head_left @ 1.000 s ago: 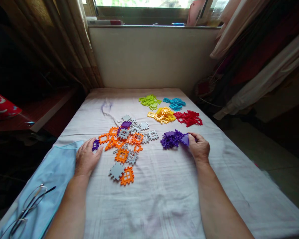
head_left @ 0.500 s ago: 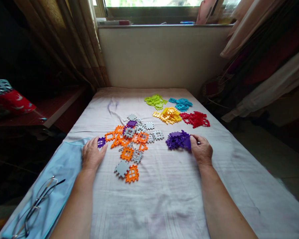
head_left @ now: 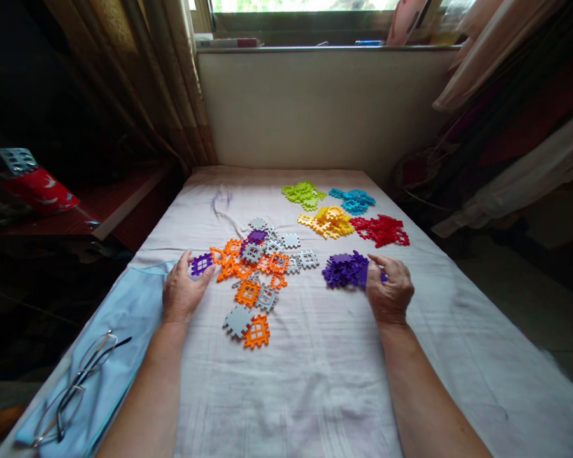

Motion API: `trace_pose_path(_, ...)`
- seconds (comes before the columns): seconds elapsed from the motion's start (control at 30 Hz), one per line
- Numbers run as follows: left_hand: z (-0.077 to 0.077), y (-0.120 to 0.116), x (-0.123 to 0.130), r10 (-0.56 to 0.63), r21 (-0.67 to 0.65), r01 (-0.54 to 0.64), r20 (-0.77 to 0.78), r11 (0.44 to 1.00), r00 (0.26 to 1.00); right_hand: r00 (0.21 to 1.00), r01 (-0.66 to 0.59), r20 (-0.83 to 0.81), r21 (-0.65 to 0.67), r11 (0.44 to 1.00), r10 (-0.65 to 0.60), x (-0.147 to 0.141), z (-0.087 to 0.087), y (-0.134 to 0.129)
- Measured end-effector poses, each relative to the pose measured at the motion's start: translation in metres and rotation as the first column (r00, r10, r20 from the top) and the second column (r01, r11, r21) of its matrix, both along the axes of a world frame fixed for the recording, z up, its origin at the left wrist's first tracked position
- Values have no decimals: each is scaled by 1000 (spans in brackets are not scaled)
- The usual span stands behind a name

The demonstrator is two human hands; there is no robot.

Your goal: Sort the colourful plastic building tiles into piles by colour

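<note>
Between the thumb and fingers of my left hand (head_left: 185,289) is a purple window-shaped building piece (head_left: 202,264), at the left end of a mixed heap. That heap holds orange pieces (head_left: 247,293), grey pieces (head_left: 239,320) and a purple solid piece (head_left: 256,236). On the right, my right hand (head_left: 390,287) closes on a flat purple building piece (head_left: 364,275) at the edge of a purple pile (head_left: 341,268). My right fingertips are partly hidden behind the hand.
Sorted piles lie farther back: lime green (head_left: 304,194), blue (head_left: 356,200), yellow (head_left: 332,221) and red (head_left: 382,230). Eyeglasses (head_left: 79,385) rest on a light blue cloth (head_left: 138,305) at the left. A red container (head_left: 48,189) stands on a side table.
My left hand has picked up the purple window piece, which now shows more fully and tilted. My right hand stays at the purple pile, its fingers more curled. The whole view has shifted slightly.
</note>
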State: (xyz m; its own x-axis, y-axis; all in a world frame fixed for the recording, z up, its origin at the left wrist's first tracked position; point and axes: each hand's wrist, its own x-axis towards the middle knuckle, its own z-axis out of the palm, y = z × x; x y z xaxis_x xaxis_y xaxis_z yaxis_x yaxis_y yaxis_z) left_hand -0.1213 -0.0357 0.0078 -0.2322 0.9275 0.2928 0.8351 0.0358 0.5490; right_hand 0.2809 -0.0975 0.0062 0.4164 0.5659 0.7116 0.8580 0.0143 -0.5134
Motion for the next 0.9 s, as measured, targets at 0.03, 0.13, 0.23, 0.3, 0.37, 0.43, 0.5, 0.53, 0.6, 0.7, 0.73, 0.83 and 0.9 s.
trace_pose_path(0.03,0,0,3,-43,-10,44,86,999,995,1000,-28,8,-11,1000,28,-4,2,0)
trace_pose_path(0.13,-3,0,12,-151,-27,163,259,986,954,995,-96,31,-31,995,97,-14,6,-1)
trace_pose_path(0.23,-4,-4,22,-223,33,222,253,975,941,989,-141,34,-39,989,142,-22,7,-1)
trace_pose_path(0.3,-1,-9,33,-290,89,276,235,957,928,980,-197,-3,-56,979,197,-29,6,-1)
trace_pose_path(0.37,2,-17,48,-388,134,367,211,921,897,955,-293,-67,-75,953,288,-39,5,-1)
trace_pose_path(0.43,4,-25,65,-509,160,487,161,859,845,908,-410,-141,-96,907,395,-50,3,-2)
trace_pose_path(0.5,5,-32,82,-606,180,585,90,790,790,851,-511,-218,-130,850,478,-61,2,-3)
trace_pose_path(0.53,5,-34,90,-645,181,627,59,757,762,820,-555,-262,-151,818,508,-66,2,-3)
trace_pose_path(0.6,4,-38,103,-702,183,689,15,702,712,754,-631,-366,-174,756,546,-74,1,-4)
trace_pose_path(0.7,2,-40,116,-751,199,741,-35,642,660,634,-723,-527,-145,675,566,-83,-2,-4)
trace_pose_path(0.73,2,-40,119,-758,207,749,-51,629,651,598,-741,-566,-123,660,567,-85,-3,-3)
trace_pose_path(0.83,0,-40,126,-764,220,758,-76,614,641,529,-764,-638,-70,641,560,-88,-9,-1)
trace_pose_path(0.9,-1,-39,129,-766,217,763,-86,609,637,532,-751,-646,-63,657,547,-85,-10,1)
